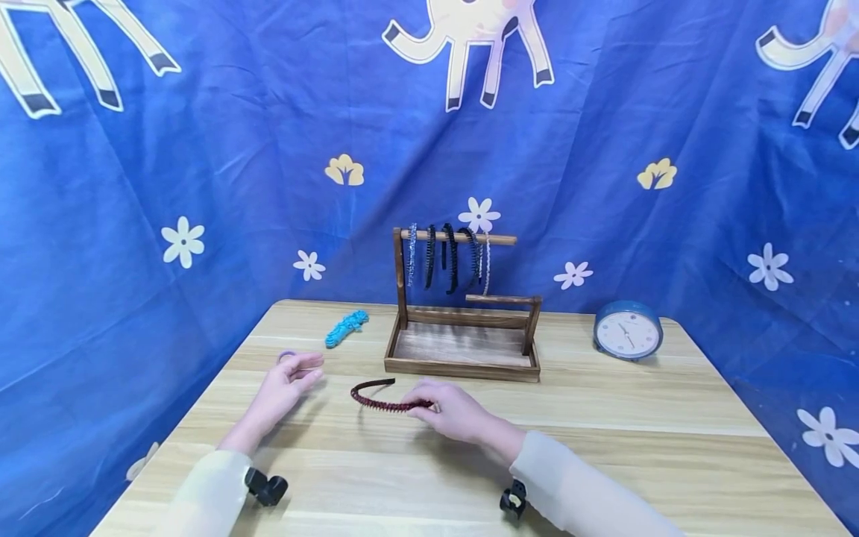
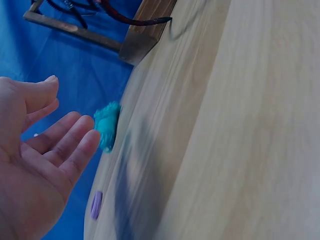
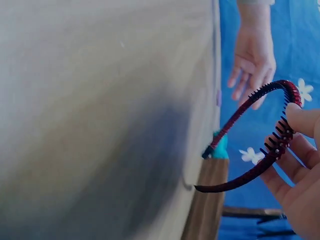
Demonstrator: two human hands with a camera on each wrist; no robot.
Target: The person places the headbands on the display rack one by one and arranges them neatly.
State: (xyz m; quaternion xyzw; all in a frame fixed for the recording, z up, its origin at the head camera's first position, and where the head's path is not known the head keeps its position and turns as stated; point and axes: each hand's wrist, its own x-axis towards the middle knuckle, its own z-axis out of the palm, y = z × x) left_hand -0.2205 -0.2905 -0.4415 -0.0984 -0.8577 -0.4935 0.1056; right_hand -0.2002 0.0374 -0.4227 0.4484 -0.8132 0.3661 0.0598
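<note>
In the head view my right hand (image 1: 451, 410) pinches a dark red headband (image 1: 379, 405) with small comb teeth, held over the table in front of the wooden rack (image 1: 463, 367). The right wrist view shows thumb and fingers on the toothed curve of this headband (image 3: 240, 177), its two ends pointing away from the palm. My left hand (image 1: 287, 388) hovers at the left with relaxed fingers and nothing in them. Just beyond it lies a small purple ring-shaped item (image 2: 96, 205), partly hidden by the hand in the head view.
Several headbands (image 1: 451, 261) hang from the rack's upper bar (image 1: 503, 239). A bright blue bundle (image 1: 346, 328) lies left of the rack. At the back right stands a round blue clock (image 1: 628, 332). A blue patterned cloth (image 1: 268, 149) hangs behind and beside the table.
</note>
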